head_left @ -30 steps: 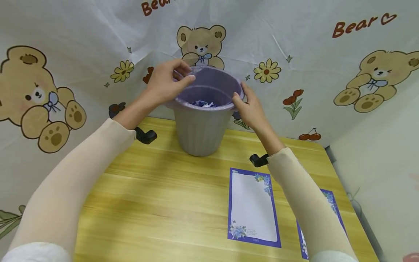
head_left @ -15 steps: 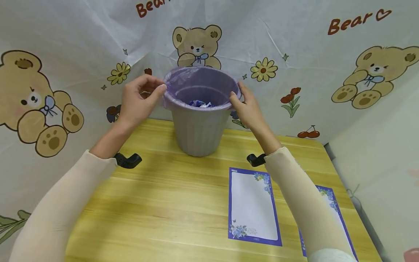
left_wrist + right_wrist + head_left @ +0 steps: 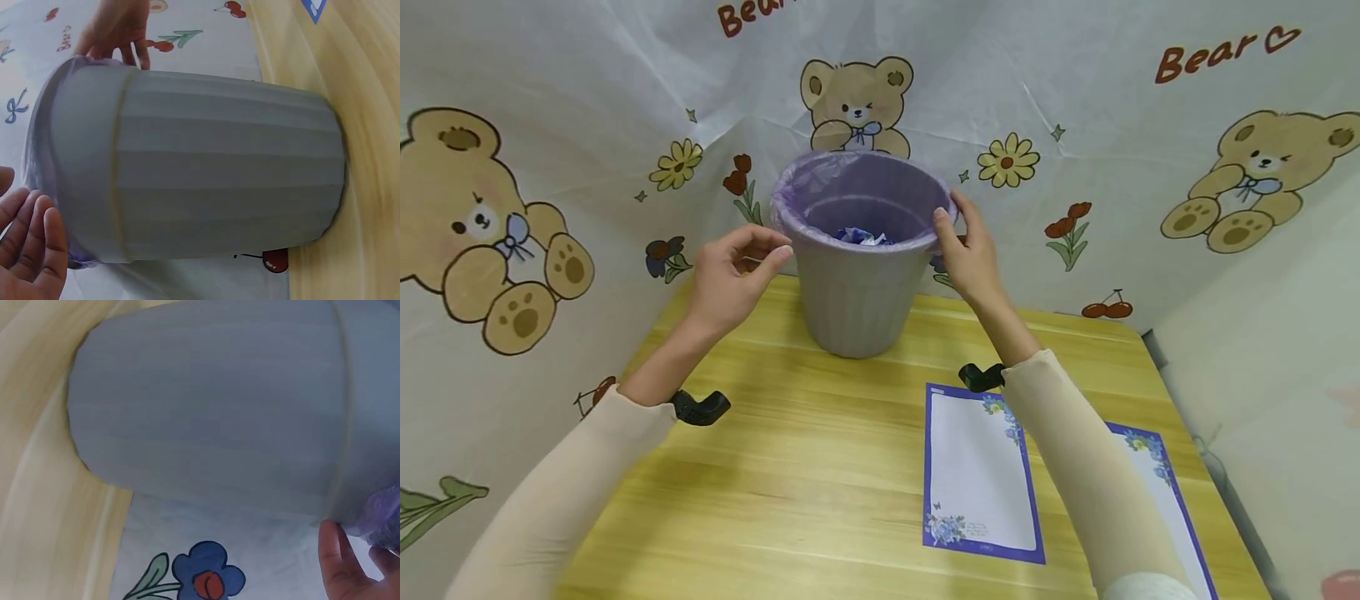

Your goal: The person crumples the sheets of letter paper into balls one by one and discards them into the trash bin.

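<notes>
A grey trash can (image 3: pixel 861 300) stands upright at the back of the table, a thin purple plastic bag (image 3: pixel 790 200) lining it and folded over its rim. Crumpled blue and white paper (image 3: pixel 865 237) lies inside. My right hand (image 3: pixel 973 258) grips the rim on the right, thumb and fingers around the edge; in the right wrist view a finger (image 3: pixel 337 556) touches the can's side below the bag. My left hand (image 3: pixel 730 279) is just left of the can below the rim, fingers loosely bent, thumb apart from them in the left wrist view, with nothing seen held.
A purple-bordered sheet of stationery (image 3: pixel 981 475) lies on the wooden table (image 3: pixel 760 467) at front right. A second such sheet (image 3: pixel 1165 508) is partly under my right forearm. A white bear-print cloth (image 3: pixel 940 92) hangs directly behind the can.
My left hand has moved from above the can's opening out to the left of the rim, then lower. The bag edge there is now uncovered. My right hand keeps its grip on the rim.
</notes>
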A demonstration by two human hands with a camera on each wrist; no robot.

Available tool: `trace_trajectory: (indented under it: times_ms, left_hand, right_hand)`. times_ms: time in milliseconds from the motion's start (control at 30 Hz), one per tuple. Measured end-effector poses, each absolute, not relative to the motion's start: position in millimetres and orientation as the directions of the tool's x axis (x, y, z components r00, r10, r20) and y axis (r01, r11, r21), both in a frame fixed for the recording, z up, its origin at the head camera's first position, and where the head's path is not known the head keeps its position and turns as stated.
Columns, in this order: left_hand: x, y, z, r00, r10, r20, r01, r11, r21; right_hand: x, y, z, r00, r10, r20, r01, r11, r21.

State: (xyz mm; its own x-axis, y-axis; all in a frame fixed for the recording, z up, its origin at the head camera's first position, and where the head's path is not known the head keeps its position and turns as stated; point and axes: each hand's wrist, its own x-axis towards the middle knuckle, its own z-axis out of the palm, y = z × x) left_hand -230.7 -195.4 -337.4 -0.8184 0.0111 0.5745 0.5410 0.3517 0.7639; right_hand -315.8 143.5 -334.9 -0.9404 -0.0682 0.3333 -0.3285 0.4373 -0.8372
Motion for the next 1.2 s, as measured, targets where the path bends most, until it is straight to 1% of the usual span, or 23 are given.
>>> trace_trajectory:
  times_ms: [400, 533, 633, 800, 900, 1000, 1100, 1200]
  left_hand:
    - [-226.5, -185.2, -380.6, -0.869, 0.039, 0.492, 0.472, 0.362, 0.804]
    - [-220.5, -175.4, -402.2, -0.895, 0.085, 0.438, 0.438, 0.356, 0.826]
    - [-214.8, -167.0, -419.7, -0.916, 0.122, 0.381, 0.399, 0.35, 0.847]
    - [-202.0, -151.0, -446.6, -0.94, 0.176, 0.292, 0.336, 0.343, 0.877]
    - [-191.3, -137.5, -463.1, -0.94, 0.238, 0.245, 0.318, 0.348, 0.882]
    - [-178.5, -122.5, -477.6, -0.929, 0.312, 0.2, 0.311, 0.364, 0.878]
    - [-167.3, -108.0, -485.4, -0.913, 0.373, 0.164, 0.309, 0.372, 0.875]
    - [-159.8, -94.8, -487.9, -0.898, 0.421, 0.125, 0.303, 0.389, 0.87]
  right_hand:
    - [-296.2, 163.6, -350.1, -0.928, -0.096, 0.36, -0.37, 0.352, -0.86]
    - [-287.2, 176.4, -365.8, -0.913, -0.131, 0.386, -0.407, 0.322, -0.855]
    - [-276.3, 189.2, -380.0, -0.902, -0.182, 0.391, -0.43, 0.31, -0.848]
    - [-248.7, 213.8, -406.7, -0.906, -0.249, 0.343, -0.415, 0.359, -0.836]
    - [-231.0, 229.9, -426.1, -0.918, -0.251, 0.308, -0.388, 0.395, -0.833]
    - [-215.1, 245.0, -445.8, -0.925, -0.255, 0.281, -0.366, 0.403, -0.839]
    - [-200.0, 258.1, -461.0, -0.932, -0.257, 0.255, -0.345, 0.416, -0.841]
    - [-185.9, 269.8, -471.5, -0.943, -0.241, 0.228, -0.319, 0.464, -0.827]
